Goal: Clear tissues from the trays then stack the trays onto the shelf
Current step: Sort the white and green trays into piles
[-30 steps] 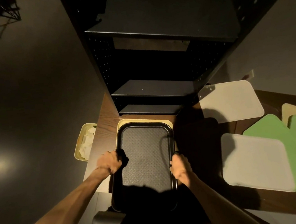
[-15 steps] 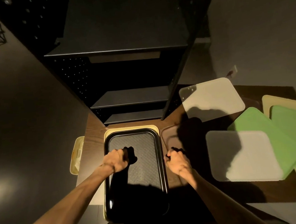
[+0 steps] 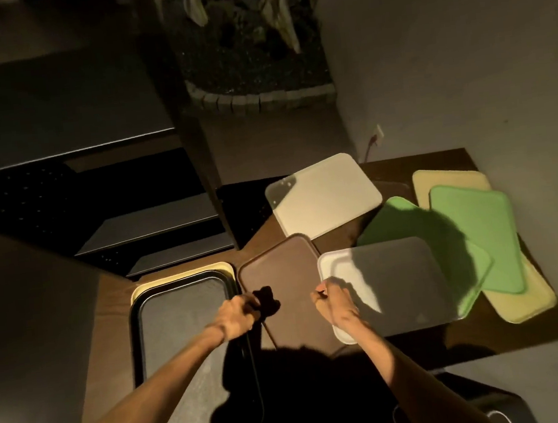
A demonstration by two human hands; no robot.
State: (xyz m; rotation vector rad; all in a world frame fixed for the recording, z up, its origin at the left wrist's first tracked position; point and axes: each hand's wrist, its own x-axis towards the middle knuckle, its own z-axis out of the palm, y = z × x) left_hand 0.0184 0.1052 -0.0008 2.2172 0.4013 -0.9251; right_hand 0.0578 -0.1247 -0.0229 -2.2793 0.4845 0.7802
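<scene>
A brown tray lies in the middle of the wooden table. My left hand curls its fingers on the tray's left edge, beside the black tray. At the tray's right edge my right hand has its fingers curled, where a white tray overlaps it. The black tray rests on a yellow tray at the left. The dark shelf stands behind these. No tissue shows on any tray in view.
Another white tray lies at the back. Two green trays and a yellow tray are piled at the right. A large planter stands beyond the table. A dark chair is near my right side.
My view swung right. Both hands left the black tray and moved right to the brown tray's edges. The black tray stays on the yellow one.
</scene>
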